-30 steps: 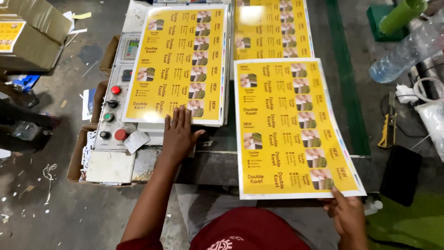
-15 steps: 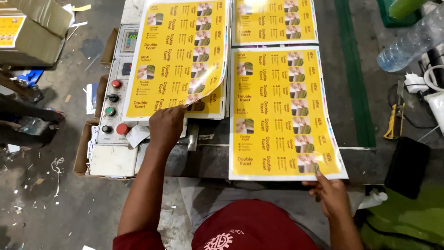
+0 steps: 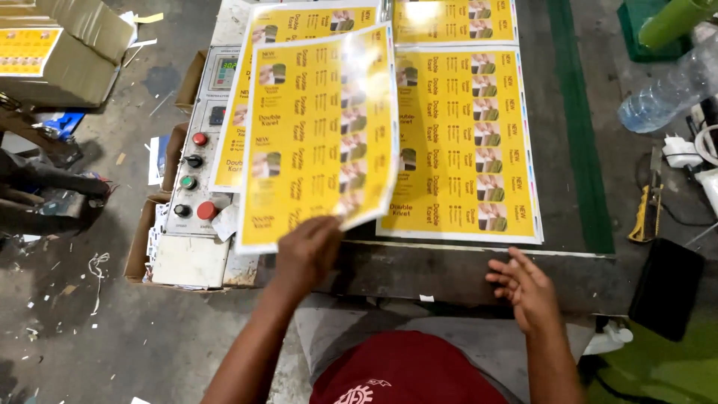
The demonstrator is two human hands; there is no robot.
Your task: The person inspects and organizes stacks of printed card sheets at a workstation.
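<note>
My left hand (image 3: 305, 251) grips the near edge of a glossy yellow printed sheet (image 3: 318, 135) and holds it lifted and tilted over the machine bed. Under it lies another yellow sheet (image 3: 235, 120) on a stack at the left. A second stack of yellow sheets (image 3: 467, 142) lies flat to the right, partly covered by the lifted sheet. My right hand (image 3: 523, 288) hovers empty, fingers spread, just off that stack's near edge, over the dark front edge of the bed (image 3: 441, 269).
A control panel (image 3: 196, 168) with red, green and black buttons sits left of the sheets. A cardboard box (image 3: 63, 45) stands far left on the littered floor. At right lie a plastic bottle (image 3: 662, 93), a yellow utility knife (image 3: 647, 213) and a black flat object (image 3: 666, 288).
My left hand has picked the top sheet off the left stack and raised it toward the right. My right hand has let go of the right stack's edge and opened.
</note>
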